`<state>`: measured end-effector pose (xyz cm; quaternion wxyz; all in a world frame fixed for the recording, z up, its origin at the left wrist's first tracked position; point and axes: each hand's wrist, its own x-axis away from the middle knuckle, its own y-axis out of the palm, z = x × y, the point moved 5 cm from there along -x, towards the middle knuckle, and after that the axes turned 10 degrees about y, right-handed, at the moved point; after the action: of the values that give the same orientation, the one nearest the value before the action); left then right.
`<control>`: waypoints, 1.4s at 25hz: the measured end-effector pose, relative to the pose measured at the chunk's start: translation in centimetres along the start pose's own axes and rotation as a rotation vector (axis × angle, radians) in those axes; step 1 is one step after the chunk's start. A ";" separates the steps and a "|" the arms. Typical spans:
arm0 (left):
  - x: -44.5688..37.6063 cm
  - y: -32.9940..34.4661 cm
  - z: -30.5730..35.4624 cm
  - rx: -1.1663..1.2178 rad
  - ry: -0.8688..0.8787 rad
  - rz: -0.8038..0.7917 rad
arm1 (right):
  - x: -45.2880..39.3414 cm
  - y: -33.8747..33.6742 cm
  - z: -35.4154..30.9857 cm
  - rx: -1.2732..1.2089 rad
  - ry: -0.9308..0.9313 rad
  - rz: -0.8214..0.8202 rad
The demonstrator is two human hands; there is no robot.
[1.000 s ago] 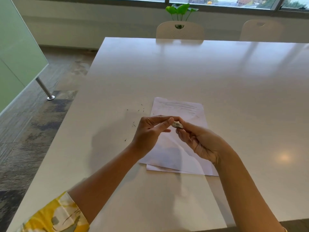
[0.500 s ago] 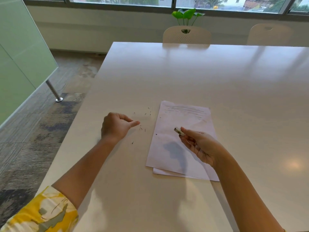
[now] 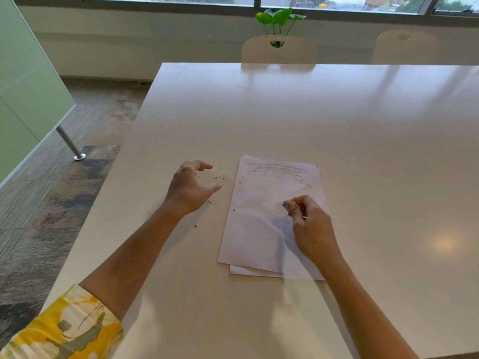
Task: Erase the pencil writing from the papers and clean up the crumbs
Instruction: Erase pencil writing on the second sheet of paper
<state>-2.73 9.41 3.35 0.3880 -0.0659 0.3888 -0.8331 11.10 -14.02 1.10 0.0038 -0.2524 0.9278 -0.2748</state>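
Two white paper sheets (image 3: 261, 229) lie stacked on the pale bench (image 3: 363, 130). Right hand (image 3: 311, 226) pinches a small grey eraser (image 3: 286, 204); left hand (image 3: 190, 187), loosely spread, cups dark crumbs (image 3: 219, 176). Careless sweeping could scatter them floorward.

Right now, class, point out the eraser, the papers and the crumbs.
eraser (image 3: 286, 204): head view, exposed grey tip.
papers (image 3: 259, 229): head view, bare middle of top sheet.
crumbs (image 3: 216, 177): head view, dark speck beside left hand.
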 end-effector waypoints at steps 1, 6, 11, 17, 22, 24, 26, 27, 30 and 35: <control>-0.1 0.9 0.7 0.016 0.023 -0.018 | 0.7 0.4 -0.2 0.059 -0.094 0.039; -1.2 4.5 3.6 0.010 0.118 -0.158 | 1.7 1.9 1.5 0.321 -0.293 -0.043; -1.9 7.1 4.9 -0.039 0.177 -0.353 | 1.5 1.6 3.2 0.387 -0.343 -0.169; -1.4 10.6 5.6 -0.194 0.179 -0.672 | 1.5 0.8 3.6 0.418 -0.353 -0.209; -2.4 11.8 6.7 -0.203 0.148 -0.551 | -0.1 -1.7 1.5 0.257 -0.244 -0.197; -2.6 12.4 6.8 -0.189 0.109 -0.501 | -2.3 -2.9 1.5 0.205 -0.119 -0.136; -2.9 12.8 6.7 -0.155 0.088 -0.443 | -5.0 -3.4 1.7 0.145 0.018 -0.106; -3.1 12.8 6.7 -0.138 0.083 -0.426 | -6.2 -3.5 1.6 0.119 0.057 -0.105; -4.0 13.3 6.1 -0.164 0.058 -0.519 | -8.5 -2.5 0.6 0.150 0.018 -0.113; -4.7 14.3 5.2 -0.367 0.044 -0.692 | -10.9 0.5 -2.2 0.323 -0.295 -0.071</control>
<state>11.18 3.96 -2.18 0.0573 -0.2436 0.4945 -0.8324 20.06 -7.46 1.27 0.1701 -0.3186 0.8516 -0.3798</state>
